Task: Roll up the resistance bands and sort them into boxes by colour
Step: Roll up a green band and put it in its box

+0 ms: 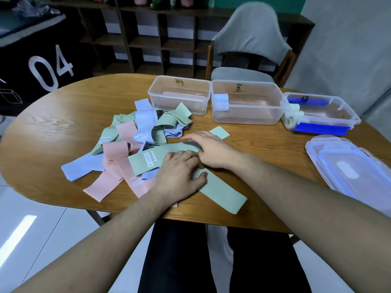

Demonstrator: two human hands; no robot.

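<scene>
A green resistance band [224,194] lies flat near the table's front edge, and another green band [146,160] marked "HEAVY" lies crossed beside it. My left hand [179,176] presses flat on the green bands, fingers spread. My right hand [208,150] rests just beyond it with fingers extended on a green band. A loose pile of pink, blue and green bands [139,132] spreads to the left. Three clear boxes stand at the back: the left box [179,95] is empty, the middle box [247,102] holds a rolled blue band [221,101], the right box [321,112] holds a rolled green band [293,118].
Stacked clear lids [351,168] with blue seals lie at the right edge of the wooden table [63,132]. A small green band piece [219,132] lies beyond my right hand. A grey chair [249,39] stands behind the boxes, with dark shelving further back.
</scene>
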